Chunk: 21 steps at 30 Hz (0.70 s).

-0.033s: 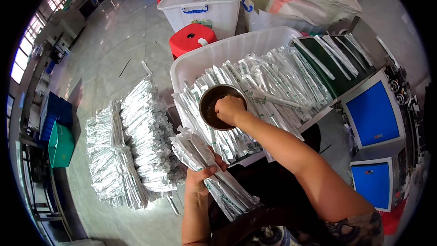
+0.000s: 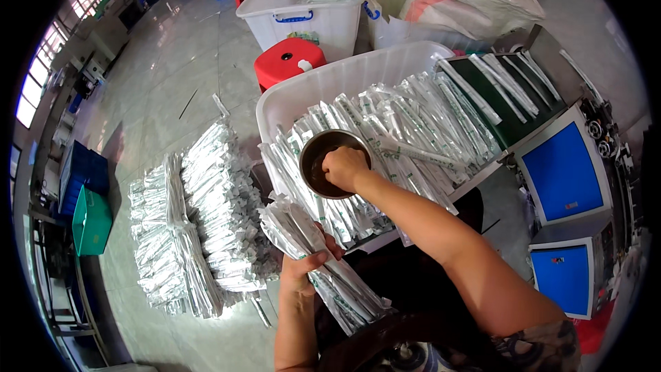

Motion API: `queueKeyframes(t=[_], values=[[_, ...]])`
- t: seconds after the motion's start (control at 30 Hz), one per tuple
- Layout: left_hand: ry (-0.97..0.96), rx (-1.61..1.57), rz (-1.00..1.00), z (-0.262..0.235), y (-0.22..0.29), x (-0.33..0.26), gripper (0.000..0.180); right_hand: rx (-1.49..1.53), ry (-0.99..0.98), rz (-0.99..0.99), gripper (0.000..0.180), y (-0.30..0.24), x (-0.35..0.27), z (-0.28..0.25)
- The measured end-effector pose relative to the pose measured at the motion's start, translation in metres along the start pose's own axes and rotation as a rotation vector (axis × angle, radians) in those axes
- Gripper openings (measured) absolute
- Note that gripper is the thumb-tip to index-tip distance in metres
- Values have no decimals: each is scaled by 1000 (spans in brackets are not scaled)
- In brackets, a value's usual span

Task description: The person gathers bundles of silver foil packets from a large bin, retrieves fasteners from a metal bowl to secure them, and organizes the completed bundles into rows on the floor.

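Over a tiled floor (image 2: 172, 83) stacked with packets, we are gripping a bundle (image 2: 323, 262) of light, slippery sleeves in our closed left hand (image 2: 303, 269), best clasped mid-length. Our right hand (image 2: 344, 167) is dipping, fist curled, into the bowl (image 2: 313, 162) on the bin (image 2: 344, 79); whether it holds anything, we cannot tell.

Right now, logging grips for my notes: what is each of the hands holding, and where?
Left hand grips a bundle of clear packets around its middle. Right hand reaches into the metal bowl; any hold is hidden.

The right hand's (image 2: 344, 167) fingertips vanish inside the metal bowl (image 2: 323, 158); whatever they pinch is hidden, and the bundle's (image 2: 323, 262) lower end disappears behind dark cloth.
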<state>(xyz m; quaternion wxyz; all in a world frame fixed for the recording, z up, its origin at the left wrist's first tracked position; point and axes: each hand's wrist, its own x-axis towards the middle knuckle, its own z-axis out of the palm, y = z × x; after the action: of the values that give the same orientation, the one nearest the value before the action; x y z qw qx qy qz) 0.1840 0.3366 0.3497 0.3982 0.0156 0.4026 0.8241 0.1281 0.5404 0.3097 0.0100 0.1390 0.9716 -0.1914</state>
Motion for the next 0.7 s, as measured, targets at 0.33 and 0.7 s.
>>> queueKeyframes(t=[0.33,0.7], values=[[-61,190,-21,36,-4,24,46,165,147,-280,14,-20,-118,-72],[-492,405,-323,49,-77,65,55,683,679,-91,7,126,-128,-85]])
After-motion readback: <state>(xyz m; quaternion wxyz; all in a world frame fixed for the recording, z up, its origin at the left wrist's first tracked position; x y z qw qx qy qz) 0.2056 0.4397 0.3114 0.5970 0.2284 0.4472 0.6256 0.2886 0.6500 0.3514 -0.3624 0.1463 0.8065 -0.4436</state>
